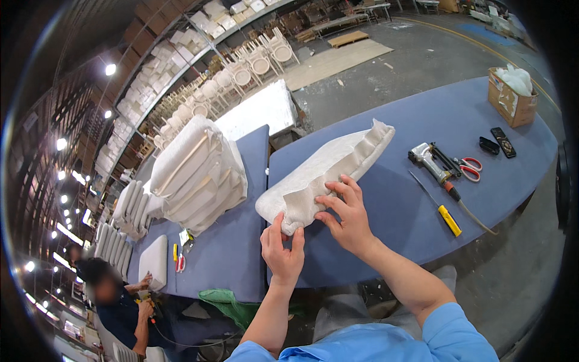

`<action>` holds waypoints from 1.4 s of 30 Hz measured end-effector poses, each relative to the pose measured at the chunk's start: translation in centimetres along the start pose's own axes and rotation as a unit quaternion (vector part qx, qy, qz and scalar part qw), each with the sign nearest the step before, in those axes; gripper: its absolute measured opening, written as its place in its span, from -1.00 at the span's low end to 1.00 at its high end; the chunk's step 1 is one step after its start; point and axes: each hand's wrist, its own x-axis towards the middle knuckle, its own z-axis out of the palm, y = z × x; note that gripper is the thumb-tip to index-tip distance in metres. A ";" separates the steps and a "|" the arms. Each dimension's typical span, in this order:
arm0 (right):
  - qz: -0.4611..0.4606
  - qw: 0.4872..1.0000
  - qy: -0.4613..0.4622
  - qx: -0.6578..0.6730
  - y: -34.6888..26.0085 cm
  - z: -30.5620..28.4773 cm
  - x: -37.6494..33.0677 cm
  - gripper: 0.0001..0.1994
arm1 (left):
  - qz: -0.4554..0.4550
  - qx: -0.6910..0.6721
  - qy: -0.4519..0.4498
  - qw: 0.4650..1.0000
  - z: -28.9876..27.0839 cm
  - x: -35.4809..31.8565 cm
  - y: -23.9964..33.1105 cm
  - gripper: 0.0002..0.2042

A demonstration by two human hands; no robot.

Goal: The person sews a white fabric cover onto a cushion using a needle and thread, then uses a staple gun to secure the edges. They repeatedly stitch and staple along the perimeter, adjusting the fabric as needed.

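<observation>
A seat cushion (325,160) covered in light grey fabric stands tilted on the blue-topped table. A loose, wavy flap of its cover runs along the side facing me. My left hand (283,256) pinches the cover at the cushion's near corner between thumb and fingers. A little to the right, my right hand (348,220) grips the flap's edge, fingertips pressed into the fabric. Right of the cushion lie a pneumatic stapler (431,161) with a hose, a yellow-handled screwdriver (446,217) and red-handled scissors (469,169).
A carton (512,99) holding white material, a black remote-like device (503,142) and a small black object (489,145) sit at the table's right. Stacked cushions (199,175) rise on the left table, where a co-worker (123,308) handles another cushion (154,262). Chair frames (241,75) stand behind.
</observation>
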 end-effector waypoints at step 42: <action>0.052 0.993 -0.104 -0.025 1.8 -0.4 -12.6 -0.68 | -0.175 -0.144 -0.146 0.963 -0.3 -13.8 -3.4 -0.38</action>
